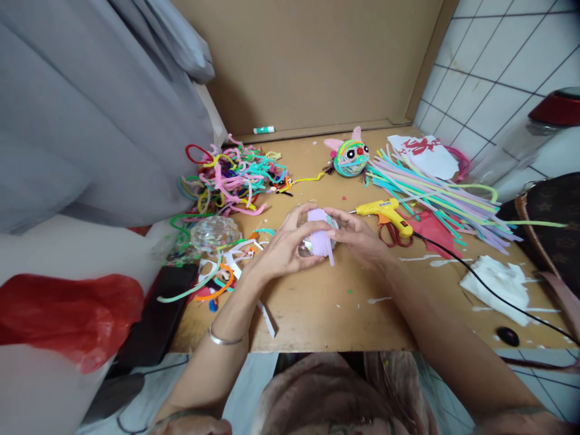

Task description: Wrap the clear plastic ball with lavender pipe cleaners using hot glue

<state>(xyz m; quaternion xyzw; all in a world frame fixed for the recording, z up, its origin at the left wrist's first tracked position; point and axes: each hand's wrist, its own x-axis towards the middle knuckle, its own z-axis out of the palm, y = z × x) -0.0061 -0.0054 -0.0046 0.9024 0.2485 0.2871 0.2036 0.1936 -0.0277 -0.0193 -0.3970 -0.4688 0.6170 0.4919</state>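
A clear faceted plastic ball [306, 244] with lilac pipe cleaners [321, 243] laid side by side across it is held over the table. My left hand [287, 241] wraps round the ball from the left, its fingers closed on it. From the right, my right hand [356, 232] grips the ball's edge; its fingertips are partly hidden behind it. One lilac end hangs loose at the bottom. Just right of my right hand lies a yellow glue gun [385, 214], its nozzle pointing left, with red-handled scissors [394, 235] beneath it.
A tangled pile of pipe cleaners [235, 175] lies back left, near another clear ball [215, 232]. A decorated ball with pink ears [351, 158] stands at the back. Straight pipe cleaners [439, 187] and white tissue [498, 287] lie right. The glue gun's black cord [480, 281] crosses the right side.
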